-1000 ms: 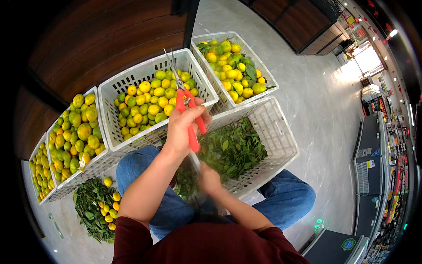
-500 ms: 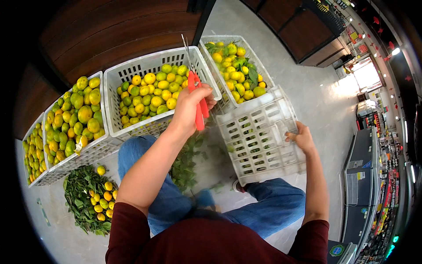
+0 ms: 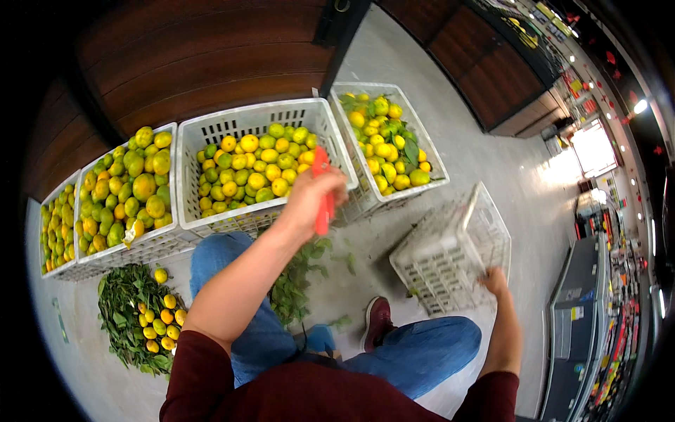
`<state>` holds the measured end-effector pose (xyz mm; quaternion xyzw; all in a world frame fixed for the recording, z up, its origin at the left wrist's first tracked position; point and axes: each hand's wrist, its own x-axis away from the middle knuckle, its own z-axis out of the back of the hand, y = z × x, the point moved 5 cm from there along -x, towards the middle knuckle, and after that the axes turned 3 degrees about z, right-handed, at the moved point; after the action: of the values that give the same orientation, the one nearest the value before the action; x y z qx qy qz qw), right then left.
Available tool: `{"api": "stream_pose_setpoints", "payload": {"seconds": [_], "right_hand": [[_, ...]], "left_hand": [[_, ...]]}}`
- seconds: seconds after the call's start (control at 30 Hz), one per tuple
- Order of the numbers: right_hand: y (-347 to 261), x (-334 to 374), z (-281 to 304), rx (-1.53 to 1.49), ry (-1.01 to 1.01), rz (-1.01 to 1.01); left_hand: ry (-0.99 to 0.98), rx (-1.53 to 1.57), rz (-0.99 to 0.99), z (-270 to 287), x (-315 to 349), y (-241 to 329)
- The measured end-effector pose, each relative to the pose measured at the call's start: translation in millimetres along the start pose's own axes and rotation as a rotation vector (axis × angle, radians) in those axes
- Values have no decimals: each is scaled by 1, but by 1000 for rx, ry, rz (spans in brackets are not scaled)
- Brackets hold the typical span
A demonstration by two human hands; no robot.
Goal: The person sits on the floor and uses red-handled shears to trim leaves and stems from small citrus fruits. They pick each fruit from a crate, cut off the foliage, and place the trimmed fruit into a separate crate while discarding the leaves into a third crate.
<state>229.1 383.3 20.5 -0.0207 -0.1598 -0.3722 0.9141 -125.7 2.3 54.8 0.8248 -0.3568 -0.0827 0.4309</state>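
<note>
My left hand (image 3: 309, 200) is wrapped round a pair of red-handled snips (image 3: 325, 216), held before the near rim of the middle crate (image 3: 211, 226); their blades are hard to make out here. At my right, a white plastic crate (image 3: 434, 274) is tipped up on its side and smeared a little by motion. My right hand (image 3: 495, 281) grips its rim on the side near me. Green and yellow citrus fruit (image 3: 260, 165) fills much of the middle crate. A smaller crate of fruit (image 3: 394, 151) with some leaves stands to its right.
Two fuller fruit crates (image 3: 176, 133) stand at the left. Beside them on the floor lies a leaf pile (image 3: 119, 320) with loose fruit (image 3: 160, 327). More leaves (image 3: 292, 288) lie between my legs. A wooden panel (image 3: 204, 63) rises behind the crates; a dark cabinet (image 3: 573, 316) stands far right.
The white crate in my right hand has swung right, away from the fruit crate, and turned from facing me to tipped on its side. My left hand still holds the snips, slightly lower.
</note>
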Motion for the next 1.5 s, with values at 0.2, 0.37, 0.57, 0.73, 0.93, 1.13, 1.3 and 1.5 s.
{"api": "stream_pose_setpoints", "payload": {"seconds": [0.2, 0.37, 0.57, 0.73, 0.93, 1.13, 1.3, 1.5], "right_hand": [[33, 93, -98, 174, -171, -343], [21, 146, -141, 139, -54, -329], [5, 186, -153, 152, -84, -354], [6, 213, -185, 97, 37, -296], [-34, 193, -184, -154, -56, -278], [-105, 151, -149, -330, 237, -95], [-130, 125, -153, -308, 234, -177], [-130, 124, -150, -272, 211, -239]], "left_hand": [[-40, -212, 29, -8, 6, -8], [-12, -206, 29, 3, 5, -12], [-29, -159, 20, 0, 7, -14], [4, -204, -4, -5, 12, -11], [30, -234, -14, 6, 23, -3], [80, -311, 1, 18, 40, 2], [82, -356, 37, 43, 46, -13], [-19, -457, -57, 18, 61, -13]]}}
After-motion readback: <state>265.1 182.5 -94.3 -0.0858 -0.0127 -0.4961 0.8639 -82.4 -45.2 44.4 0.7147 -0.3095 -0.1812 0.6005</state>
